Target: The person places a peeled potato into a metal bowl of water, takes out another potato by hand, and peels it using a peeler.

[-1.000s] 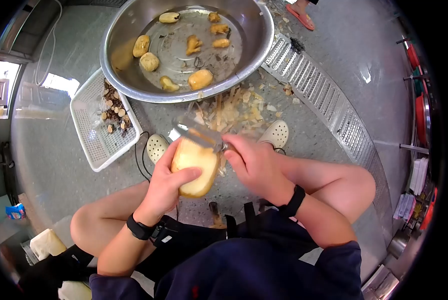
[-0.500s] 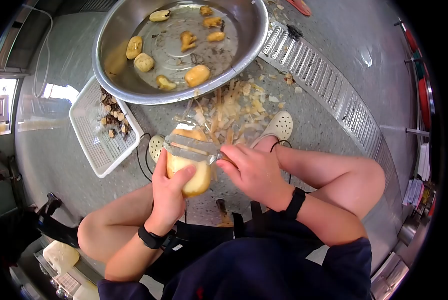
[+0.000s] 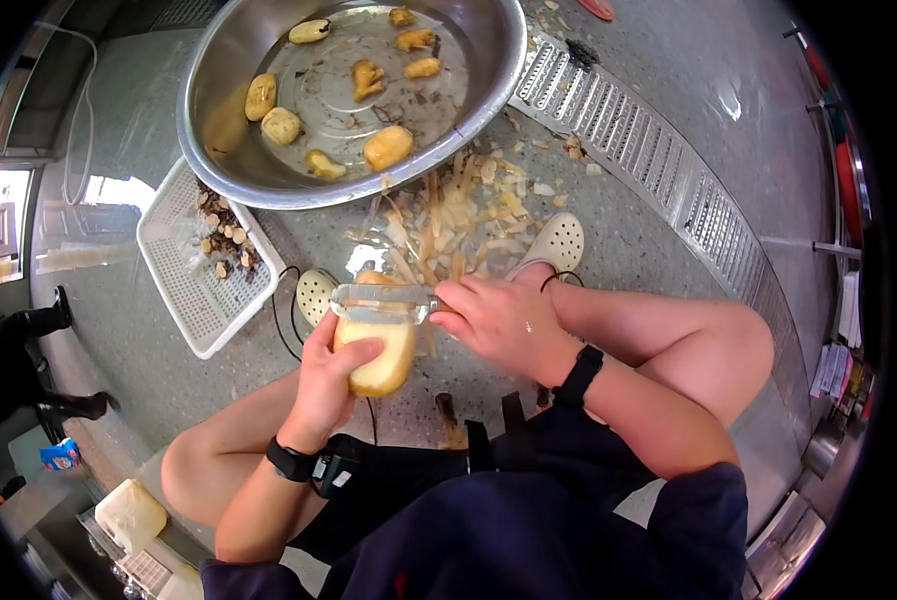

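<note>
My left hand (image 3: 331, 372) wraps around a thick pale-yellow root vegetable (image 3: 384, 355), its thumb pressed on the near side. The root is bare and smooth in front, more orange at its far end; its exact kind I cannot make out. In my right hand (image 3: 499, 325) is a flat metal peeler (image 3: 381, 304), fingers closed round its handle. The blade lies crosswise over the upper part of the root. Beyond the root, wet peelings (image 3: 459, 225) are strewn on the floor.
A large steel basin (image 3: 194, 165) holds water and several yellow roots (image 3: 389, 147). Beside it, a white plastic basket (image 3: 169, 250) contains dark scraps and small round slices. A metal drain grate (image 3: 649, 160) crosses the floor at right. A person's dark boots (image 3: 74, 405) show at left.
The peeler blade has turned from showing its slot to a more glinting, tilted face, still across the root. The person at left has stepped away, further to the left.
</note>
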Tool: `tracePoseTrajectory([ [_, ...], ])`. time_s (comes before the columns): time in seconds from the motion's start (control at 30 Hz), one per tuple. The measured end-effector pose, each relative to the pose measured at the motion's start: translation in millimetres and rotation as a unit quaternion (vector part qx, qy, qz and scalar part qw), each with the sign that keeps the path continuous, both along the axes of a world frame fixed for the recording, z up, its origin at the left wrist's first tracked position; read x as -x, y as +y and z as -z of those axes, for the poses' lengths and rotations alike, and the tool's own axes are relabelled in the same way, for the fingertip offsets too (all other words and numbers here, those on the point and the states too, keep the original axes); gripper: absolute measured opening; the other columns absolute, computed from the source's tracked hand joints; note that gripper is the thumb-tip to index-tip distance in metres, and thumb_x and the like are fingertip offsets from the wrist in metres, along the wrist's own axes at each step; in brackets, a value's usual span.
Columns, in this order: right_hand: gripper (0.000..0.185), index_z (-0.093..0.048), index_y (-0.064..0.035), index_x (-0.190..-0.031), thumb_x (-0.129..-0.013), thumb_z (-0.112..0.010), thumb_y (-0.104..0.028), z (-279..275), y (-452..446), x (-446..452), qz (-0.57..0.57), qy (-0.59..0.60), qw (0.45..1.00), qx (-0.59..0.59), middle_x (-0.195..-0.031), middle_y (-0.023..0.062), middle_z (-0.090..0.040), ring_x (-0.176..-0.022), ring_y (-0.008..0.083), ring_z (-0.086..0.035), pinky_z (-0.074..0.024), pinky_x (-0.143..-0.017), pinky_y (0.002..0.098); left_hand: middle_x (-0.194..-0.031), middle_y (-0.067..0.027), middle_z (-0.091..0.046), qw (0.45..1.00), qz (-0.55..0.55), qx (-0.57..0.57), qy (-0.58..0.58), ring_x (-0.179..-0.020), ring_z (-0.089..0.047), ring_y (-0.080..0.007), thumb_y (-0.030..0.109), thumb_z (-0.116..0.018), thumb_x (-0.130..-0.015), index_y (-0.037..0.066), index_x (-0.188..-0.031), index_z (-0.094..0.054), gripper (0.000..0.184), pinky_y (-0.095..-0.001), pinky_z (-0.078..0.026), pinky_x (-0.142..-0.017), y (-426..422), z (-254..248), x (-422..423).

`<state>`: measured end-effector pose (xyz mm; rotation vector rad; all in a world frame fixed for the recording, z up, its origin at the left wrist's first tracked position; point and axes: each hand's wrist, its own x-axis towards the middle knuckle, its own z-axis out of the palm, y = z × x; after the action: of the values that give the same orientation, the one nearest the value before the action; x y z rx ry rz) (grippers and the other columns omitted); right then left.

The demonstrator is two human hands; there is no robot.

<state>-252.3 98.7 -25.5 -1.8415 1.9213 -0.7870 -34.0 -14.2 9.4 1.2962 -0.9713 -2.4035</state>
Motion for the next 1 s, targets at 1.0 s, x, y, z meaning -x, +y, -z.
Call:
tracePoseTrajectory([
  [1.0,0.023,-0.056,-0.0088,-0.102,-0.101,-0.059,-0.031,7,3,-6,0.014,0.005,0.985,-0.172,-0.081,0.0135,-0.07,-0.071,0.0357,-0.068,-0.0498,-0.06,0.0476,-0.132,-0.013,-0.062,0.998,-0.033,0.052,0.012,-0.116,-0.062,-0.0171,0.009,-0.074,-0.091,-0.006,-0.155,-0.029,0.079,-0.0285,-0.05,-0.098,34,40,6],
])
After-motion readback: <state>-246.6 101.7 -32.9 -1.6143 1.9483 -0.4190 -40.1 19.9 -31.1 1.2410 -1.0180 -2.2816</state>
